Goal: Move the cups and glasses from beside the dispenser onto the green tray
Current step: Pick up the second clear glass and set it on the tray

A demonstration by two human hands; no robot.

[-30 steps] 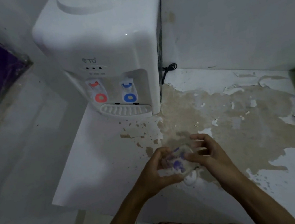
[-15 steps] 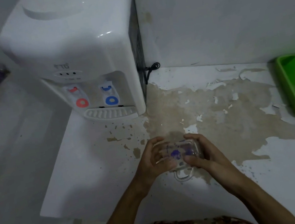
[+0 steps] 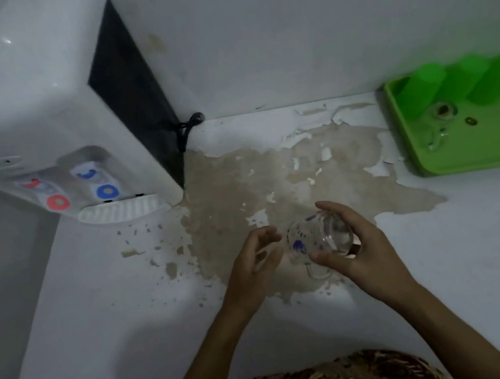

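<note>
A clear glass mug (image 3: 307,240) with blue spots lies tilted in my right hand (image 3: 351,245), its handle hanging down, above the middle of the white counter. My left hand (image 3: 257,260) hovers just left of the mug with fingers apart, not touching it. The green tray (image 3: 475,154) sits at the far right against the wall and holds a clear glass (image 3: 439,117) and green cups (image 3: 424,91). The white water dispenser (image 3: 49,121) stands at the far left.
The counter (image 3: 466,271) has a large brown patch of peeled paint between dispenser and tray. A black cord (image 3: 188,127) lies behind the dispenser. The counter's left edge drops off below the dispenser's drip tray (image 3: 119,209).
My left hand has let go of the mug, which both hands held before. The mug is now tipped in my right hand alone, and the view has swung right, revealing the tray.
</note>
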